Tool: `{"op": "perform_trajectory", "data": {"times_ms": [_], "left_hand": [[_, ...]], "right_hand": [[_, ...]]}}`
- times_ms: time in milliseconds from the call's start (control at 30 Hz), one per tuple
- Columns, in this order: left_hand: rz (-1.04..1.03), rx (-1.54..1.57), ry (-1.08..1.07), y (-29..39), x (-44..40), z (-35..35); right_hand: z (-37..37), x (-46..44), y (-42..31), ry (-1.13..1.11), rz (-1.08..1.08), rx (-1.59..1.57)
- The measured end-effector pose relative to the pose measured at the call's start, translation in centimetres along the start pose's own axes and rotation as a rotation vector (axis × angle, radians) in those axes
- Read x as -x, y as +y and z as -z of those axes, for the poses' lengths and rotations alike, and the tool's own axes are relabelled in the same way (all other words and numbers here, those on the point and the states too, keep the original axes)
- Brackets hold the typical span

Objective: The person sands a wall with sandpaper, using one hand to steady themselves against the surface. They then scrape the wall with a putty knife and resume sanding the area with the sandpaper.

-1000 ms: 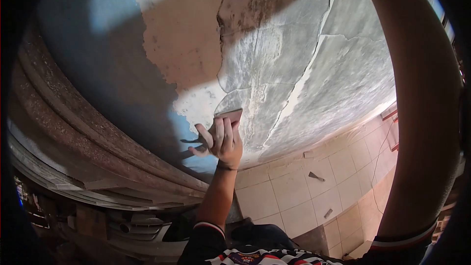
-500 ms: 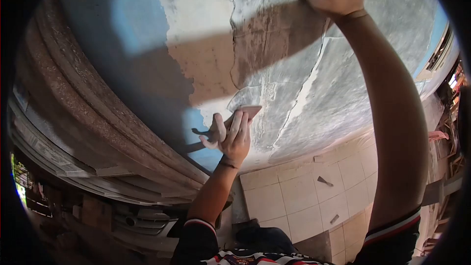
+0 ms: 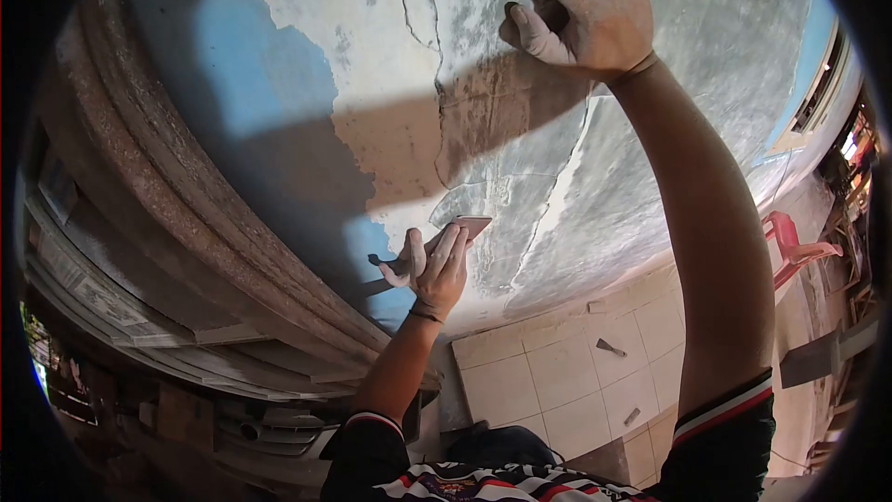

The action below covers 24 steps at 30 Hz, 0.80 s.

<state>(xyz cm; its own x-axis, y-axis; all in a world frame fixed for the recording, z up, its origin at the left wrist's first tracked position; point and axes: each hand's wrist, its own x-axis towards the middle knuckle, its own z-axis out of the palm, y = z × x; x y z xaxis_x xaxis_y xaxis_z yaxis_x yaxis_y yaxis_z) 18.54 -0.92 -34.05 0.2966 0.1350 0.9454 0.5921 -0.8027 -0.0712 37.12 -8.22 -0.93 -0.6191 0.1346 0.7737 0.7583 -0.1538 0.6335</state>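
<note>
My left hand [image 3: 435,270] holds a flat, pinkish rectangular piece [image 3: 472,226] against the wall, with fingertips on its face and the thumb and another finger spread away. Cracks, grey plaster and peeling blue paint mark the wall [image 3: 520,139]. Higher up, my right hand [image 3: 595,19] lies with its fingers spread on the wall near a long crack. White dust coats its fingers, and no object shows in it. Its upper fingertips reach the top edge of the view.
A scraper [image 3: 610,348] and a small block [image 3: 632,416] lie on the tiled floor [image 3: 567,376]. A red plastic chair [image 3: 797,246] stands at the right. Stepped ledges [image 3: 177,214] run down the left. A grey beam [image 3: 827,358] juts in at the lower right.
My right hand has come down into view and moved left along the wall. My left hand stays low on the wall with the flat piece. The camera view has shifted, showing the red chair more fully.
</note>
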Motion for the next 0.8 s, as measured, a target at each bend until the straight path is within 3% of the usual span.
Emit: {"op": "perform_trajectory", "data": {"times_ms": [133,267,467,600,633,733,800], "left_hand": [[0.006,0.029,0.100,-0.2,-2.6,0.0],[0.104,-0.020,0.065,1.2,-0.4,-0.5],[-0.038,-0.012,0.101,-0.2,-1.7,-0.4],[0.128,-0.028,0.185,-0.1,-5.5,0.0],[0.158,-0.036,0.156,0.3,-4.6,-0.4],[0.158,-0.071,0.054,1.2,0.6,-1.1],[0.159,-0.082,0.051,1.4,1.8,-1.4]], "right_hand": [[0.8,-0.5,-0.4,-0.076,-0.026,0.039],[-0.6,0.2,0.5,0.052,0.009,-0.011],[-0.5,0.3,0.6,0.062,-0.003,-0.021],[-0.4,0.6,0.3,0.080,0.006,-0.026],[-0.8,0.9,0.4,0.121,0.024,-0.034],[-4.6,0.2,5.1,0.432,0.365,0.257],[-0.6,0.6,0.6,0.076,-0.021,-0.023]]}}
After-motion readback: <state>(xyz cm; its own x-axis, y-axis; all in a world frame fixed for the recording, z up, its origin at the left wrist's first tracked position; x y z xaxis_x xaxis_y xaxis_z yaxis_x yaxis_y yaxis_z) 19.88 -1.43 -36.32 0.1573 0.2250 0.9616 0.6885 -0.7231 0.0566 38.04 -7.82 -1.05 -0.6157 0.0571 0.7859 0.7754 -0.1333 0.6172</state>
